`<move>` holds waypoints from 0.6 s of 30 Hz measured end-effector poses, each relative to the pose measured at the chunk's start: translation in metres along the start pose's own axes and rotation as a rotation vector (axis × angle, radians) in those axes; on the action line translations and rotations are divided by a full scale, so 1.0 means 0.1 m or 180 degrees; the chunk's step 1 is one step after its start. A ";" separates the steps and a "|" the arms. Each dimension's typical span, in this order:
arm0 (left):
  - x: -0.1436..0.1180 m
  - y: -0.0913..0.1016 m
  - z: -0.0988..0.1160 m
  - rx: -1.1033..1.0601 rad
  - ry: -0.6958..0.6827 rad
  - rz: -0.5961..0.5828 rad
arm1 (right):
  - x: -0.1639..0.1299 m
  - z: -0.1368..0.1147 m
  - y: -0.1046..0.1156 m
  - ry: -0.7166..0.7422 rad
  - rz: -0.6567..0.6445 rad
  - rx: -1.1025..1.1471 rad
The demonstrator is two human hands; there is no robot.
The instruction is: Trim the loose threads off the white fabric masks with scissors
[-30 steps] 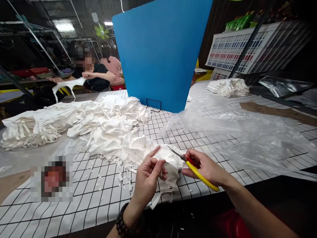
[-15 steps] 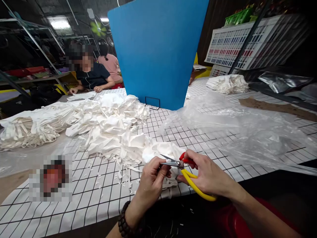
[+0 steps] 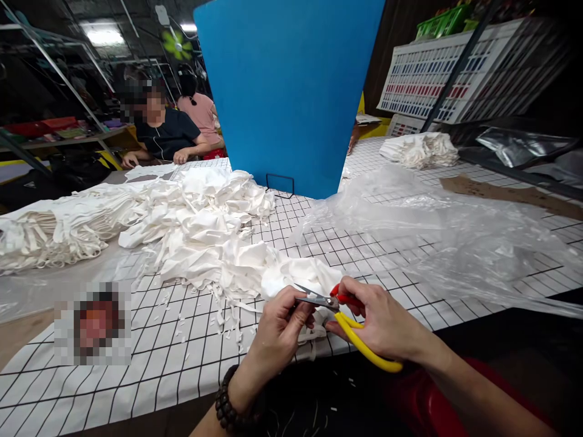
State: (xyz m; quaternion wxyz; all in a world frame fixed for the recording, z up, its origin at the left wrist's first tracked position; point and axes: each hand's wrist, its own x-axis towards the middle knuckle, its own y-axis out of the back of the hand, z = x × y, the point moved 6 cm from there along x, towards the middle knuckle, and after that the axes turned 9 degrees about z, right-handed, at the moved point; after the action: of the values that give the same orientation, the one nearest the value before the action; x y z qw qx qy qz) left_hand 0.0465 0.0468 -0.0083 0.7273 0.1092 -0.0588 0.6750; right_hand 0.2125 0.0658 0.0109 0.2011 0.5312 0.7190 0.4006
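My right hand (image 3: 380, 315) is closed round the handles of a pair of scissors (image 3: 357, 343), one handle red and the other yellow. The blades point left and stand a little apart, right at the fingertips of my left hand (image 3: 282, 328). Thumb and fingers of that hand pinch the edge of a white fabric piece (image 3: 314, 328), partly hidden behind the hands. A small white bit shows between the blades. Just beyond lies a heap of white fabric pieces (image 3: 218, 237), with little white clippings (image 3: 182, 321) scattered on the checked cloth.
A blue board (image 3: 291, 97) stands upright across the table. Clear plastic sheeting (image 3: 410, 224) spreads at the right, near another white fabric bundle (image 3: 419, 150). Stacked fabric (image 3: 50, 237) lies at the left. Beyond the table sits a person in dark clothes (image 3: 168, 136); white crates (image 3: 437, 79) are stacked at the right.
The view has shifted slightly. Both hands and the scissors hold almost the same position, with the blades still at the left fingertips.
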 end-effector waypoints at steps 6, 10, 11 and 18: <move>0.01 0.02 0.01 -0.0053 0.0017 -0.0060 | 0.00 0.00 0.02 0.0104 0.0188 -0.0230; 0.02 0.04 -0.01 -0.0058 0.0063 -0.0126 | 0.01 -0.01 0.03 0.0183 0.0136 -0.0309; 0.02 0.05 -0.01 -0.0053 0.0068 -0.0131 | 0.02 -0.02 0.03 0.0198 0.0125 -0.0317; 0.03 0.08 -0.01 -0.0001 0.0081 -0.0158 | 0.04 -0.01 -0.04 0.0199 0.0088 -0.0201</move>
State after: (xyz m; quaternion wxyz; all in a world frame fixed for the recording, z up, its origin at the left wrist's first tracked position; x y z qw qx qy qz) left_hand 0.0384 0.0508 -0.0076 0.7446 0.1018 -0.0469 0.6581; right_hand 0.2081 0.0683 0.0087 0.1897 0.5217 0.7045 0.4422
